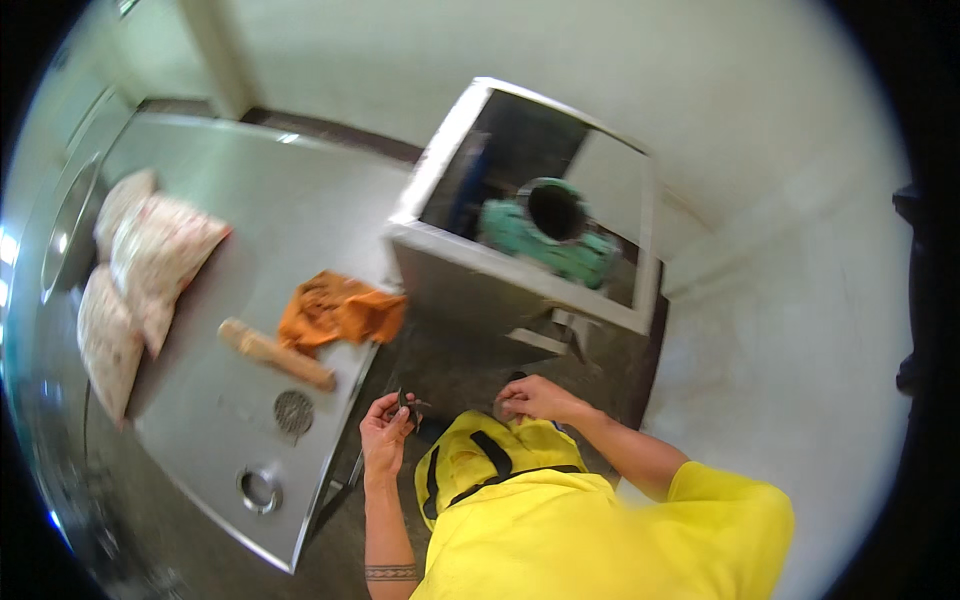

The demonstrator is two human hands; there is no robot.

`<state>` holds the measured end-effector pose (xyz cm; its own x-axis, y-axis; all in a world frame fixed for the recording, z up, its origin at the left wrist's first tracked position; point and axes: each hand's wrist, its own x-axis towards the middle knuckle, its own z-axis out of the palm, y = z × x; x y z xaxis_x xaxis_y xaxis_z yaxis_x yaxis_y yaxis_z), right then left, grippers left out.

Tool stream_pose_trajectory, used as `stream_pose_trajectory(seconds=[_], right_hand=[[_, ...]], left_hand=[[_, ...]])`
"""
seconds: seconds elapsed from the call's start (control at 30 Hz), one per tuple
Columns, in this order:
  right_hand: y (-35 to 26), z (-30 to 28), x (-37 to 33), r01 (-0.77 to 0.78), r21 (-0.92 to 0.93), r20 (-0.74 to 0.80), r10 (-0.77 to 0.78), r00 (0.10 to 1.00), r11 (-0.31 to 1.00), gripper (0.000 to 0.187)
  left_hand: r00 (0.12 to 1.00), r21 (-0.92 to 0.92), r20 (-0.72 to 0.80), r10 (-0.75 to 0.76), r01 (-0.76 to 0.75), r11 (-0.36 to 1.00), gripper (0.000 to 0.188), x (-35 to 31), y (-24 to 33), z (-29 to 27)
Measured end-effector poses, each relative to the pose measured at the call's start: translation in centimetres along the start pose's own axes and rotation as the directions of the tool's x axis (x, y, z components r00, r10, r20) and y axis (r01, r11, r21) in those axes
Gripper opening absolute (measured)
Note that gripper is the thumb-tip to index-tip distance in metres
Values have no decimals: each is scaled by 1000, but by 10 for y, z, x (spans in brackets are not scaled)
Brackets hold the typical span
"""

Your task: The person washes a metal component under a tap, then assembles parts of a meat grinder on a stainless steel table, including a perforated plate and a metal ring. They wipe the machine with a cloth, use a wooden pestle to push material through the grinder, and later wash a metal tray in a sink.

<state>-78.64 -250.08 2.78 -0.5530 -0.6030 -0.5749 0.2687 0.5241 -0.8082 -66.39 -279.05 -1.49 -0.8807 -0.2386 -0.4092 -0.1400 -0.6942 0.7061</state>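
Observation:
My left hand (383, 430), by the steel table's right edge, holds a small dark metal grinder knife (410, 408) with pointed arms. Its fingers are closed round the piece. In front of my yellow apron, my right hand (537, 398) is closed, its fingertips pinched together near something small and greyish that is too blurred to name. On the table to the left of my hands lie a perforated grinder plate (294, 412) and a metal ring (260, 491). Beyond my hands, a green grinder body (550, 235) with a round dark opening sits in a metal-framed stand.
The steel table (215, 400) fills the left side. It carries an orange cloth (335, 308), a wooden pestle (275, 353), several clear bags (165, 255) of pale pinkish contents and a steel bowl (72, 230). The grinder stand (470, 265) rises ahead, beside a pale wall.

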Motion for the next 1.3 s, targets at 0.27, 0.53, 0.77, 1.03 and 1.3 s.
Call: stream_pose_trajectory(seconds=[0.27, 0.53, 0.77, 1.03, 1.3], right_hand=[[114, -155, -102, 153, 347, -533, 61, 844, 925, 21], [108, -222, -2, 639, 422, -708, -206, 675, 643, 27], [74, -222, 35, 654, 542, -668, -202, 716, 527, 17], [63, -218, 34, 624, 237, -762, -256, 595, 744, 39], [53, -217, 33, 540, -303, -850, -479, 220, 785, 50]], left_hand=[[967, 219, 176, -187, 147, 965, 21, 22, -93, 126], [942, 336, 72, -327, 286, 898, 23, 9, -180, 209], [962, 405, -92, -258, 273, 872, 23, -14, -188, 249], [943, 427, -191, -273, 331, 842, 26, -9, -185, 274], [957, 394, -144, -250, 288, 873, 25, -6, -193, 288]])
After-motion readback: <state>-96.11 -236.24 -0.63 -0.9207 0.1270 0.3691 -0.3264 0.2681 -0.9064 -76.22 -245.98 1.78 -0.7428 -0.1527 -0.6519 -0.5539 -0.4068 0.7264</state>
